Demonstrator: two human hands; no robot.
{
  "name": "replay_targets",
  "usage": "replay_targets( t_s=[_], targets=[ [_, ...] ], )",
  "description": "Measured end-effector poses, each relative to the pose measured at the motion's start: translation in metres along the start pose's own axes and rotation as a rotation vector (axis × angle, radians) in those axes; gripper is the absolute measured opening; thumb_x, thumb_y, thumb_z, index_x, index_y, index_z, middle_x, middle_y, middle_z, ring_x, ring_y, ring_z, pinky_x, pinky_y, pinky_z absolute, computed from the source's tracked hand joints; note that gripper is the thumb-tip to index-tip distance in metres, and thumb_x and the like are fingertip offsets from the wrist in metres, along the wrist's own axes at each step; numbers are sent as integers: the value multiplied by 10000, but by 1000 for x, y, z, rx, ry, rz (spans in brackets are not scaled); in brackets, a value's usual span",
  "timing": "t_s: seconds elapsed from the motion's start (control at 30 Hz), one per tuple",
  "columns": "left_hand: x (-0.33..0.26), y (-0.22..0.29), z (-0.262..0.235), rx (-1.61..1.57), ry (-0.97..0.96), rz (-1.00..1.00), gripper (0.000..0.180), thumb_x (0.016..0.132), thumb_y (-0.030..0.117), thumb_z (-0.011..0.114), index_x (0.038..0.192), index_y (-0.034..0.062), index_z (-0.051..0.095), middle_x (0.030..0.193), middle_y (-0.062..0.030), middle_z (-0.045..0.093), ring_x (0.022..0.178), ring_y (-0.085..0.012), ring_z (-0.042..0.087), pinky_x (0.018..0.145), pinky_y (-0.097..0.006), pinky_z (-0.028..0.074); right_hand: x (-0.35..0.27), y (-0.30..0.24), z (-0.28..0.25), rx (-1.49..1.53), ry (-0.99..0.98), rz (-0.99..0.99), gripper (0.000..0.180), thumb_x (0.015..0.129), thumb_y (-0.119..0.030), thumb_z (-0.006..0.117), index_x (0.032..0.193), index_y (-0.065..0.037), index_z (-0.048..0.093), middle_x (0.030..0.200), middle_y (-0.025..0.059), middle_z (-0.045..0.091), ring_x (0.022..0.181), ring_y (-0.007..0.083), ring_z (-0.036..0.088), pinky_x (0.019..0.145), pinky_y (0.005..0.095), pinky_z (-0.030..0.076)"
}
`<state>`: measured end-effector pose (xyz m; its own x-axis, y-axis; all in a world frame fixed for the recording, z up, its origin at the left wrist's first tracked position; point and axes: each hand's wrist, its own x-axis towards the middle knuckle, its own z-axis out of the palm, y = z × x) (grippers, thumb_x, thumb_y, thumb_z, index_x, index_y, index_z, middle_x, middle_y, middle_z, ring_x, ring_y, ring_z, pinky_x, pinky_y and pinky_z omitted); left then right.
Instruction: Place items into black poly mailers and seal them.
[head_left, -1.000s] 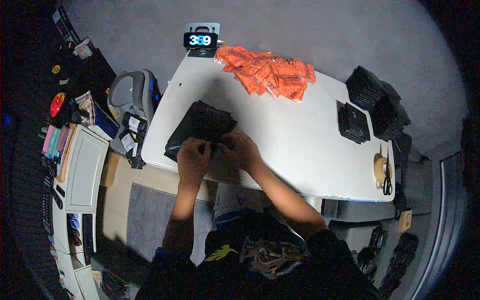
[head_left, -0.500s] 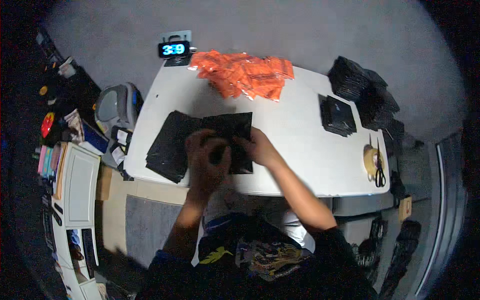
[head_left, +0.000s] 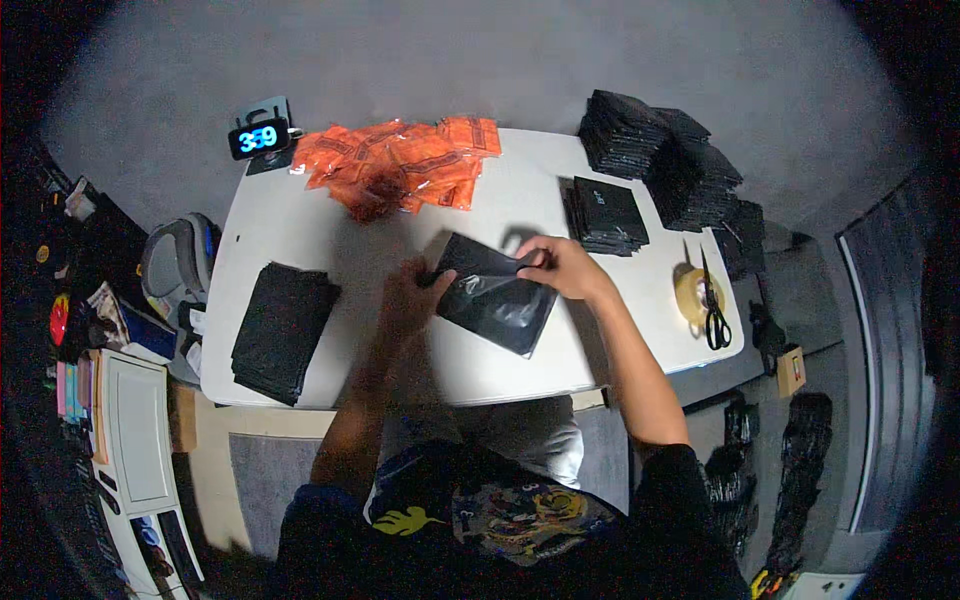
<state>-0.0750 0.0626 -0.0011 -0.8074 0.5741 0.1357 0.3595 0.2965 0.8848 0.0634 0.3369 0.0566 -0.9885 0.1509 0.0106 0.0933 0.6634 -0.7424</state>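
Note:
A glossy black plastic bag (head_left: 505, 305) is held tilted over the middle of the white table (head_left: 350, 360). My right hand (head_left: 565, 268) pinches its upper right edge between thumb and fingers. At its left edge is my left hand (head_left: 408, 295), in shadow, with the thumb over the front and the other fingers partly hidden; it grips that side. To the left lies a stack of flat black bags (head_left: 283, 330), touched by neither hand. A smaller stack of flat black packages (head_left: 608, 212) sits at the right.
Orange packets in clear wrap (head_left: 400, 165) are heaped along the far edge, beside a phone (head_left: 258, 138) on a stand. Tall piles of black packages (head_left: 635, 130) stand at the back right. A tape roll (head_left: 688, 295) and black-handled scissors (head_left: 716, 325) lie near the right edge.
Both hands have moved right, away from the left stack, with one black bag now held between them. The whole view has shifted, so the table sits further left.

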Motion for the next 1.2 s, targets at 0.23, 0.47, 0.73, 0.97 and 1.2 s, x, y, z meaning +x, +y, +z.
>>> replay_targets(
  t_s=[0.23,0.47,0.73,0.97,1.2],
  targets=[
    [-10,-24,22,153,146,296,322,930,268,819,781,10,698,713,-157,700,645,-321,707,648,-451,545,-16,1,8,-443,218,29,299,840,-119,867,1115,-85,756,1057,180,741,982,396,731,882,451,588],
    [-13,-45,-9,46,259,124,345,975,275,780,790,7,664,706,-159,681,611,-290,661,637,-425,531,56,-20,59,-81,299,-178,254,922,-174,851,1106,-41,738,977,86,693,819,195,678,770,348,589],
    [-9,-84,6,-17,328,134,373,1033,305,696,813,4,701,730,-156,703,623,-289,679,654,-429,529,188,-29,77,611,378,530,321,1038,-331,716,856,-67,709,697,18,652,584,125,616,539,279,514],
    [-7,-34,-2,55,209,91,313,1022,299,712,904,8,717,744,-154,702,689,-262,714,722,-431,558,202,-4,57,838,461,159,165,1086,-223,593,1013,-75,608,883,44,694,758,136,675,680,305,554],
    [0,-51,-17,-326,451,115,226,1020,252,750,1033,32,705,915,-98,734,844,-209,705,785,-422,580,128,-76,6,844,355,-31,146,1103,-176,559,1242,-137,537,995,27,694,893,111,666,814,317,542]
  ],
)
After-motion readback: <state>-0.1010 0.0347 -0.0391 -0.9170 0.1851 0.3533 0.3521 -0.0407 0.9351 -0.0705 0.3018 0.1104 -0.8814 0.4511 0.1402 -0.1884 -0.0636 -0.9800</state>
